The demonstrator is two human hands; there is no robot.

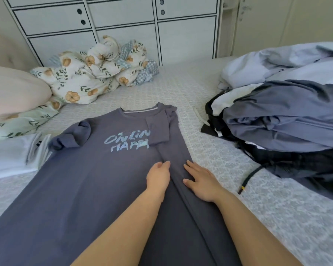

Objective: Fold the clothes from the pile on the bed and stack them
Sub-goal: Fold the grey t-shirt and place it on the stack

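A slate-blue T-shirt (88,181) with pale blue lettering lies flat on the bed (190,96), neck away from me. Its right side and sleeve are folded in over the front, forming a long strip. My left hand (159,176) rests flat on the shirt just left of that fold's edge. On the folded strip itself my right hand (199,181) presses with straight, spread fingers. A pile of blue, grey and black clothes (281,120) sits at the right. At the left edge lies white folded clothing (10,156).
A crumpled floral quilt (96,72) lies at the far side of the bed. A pink pillow (13,91) rests on a green leaf-print one at the left. White drawers (121,20) stand behind the bed. A black drawstring (248,179) trails from the pile.
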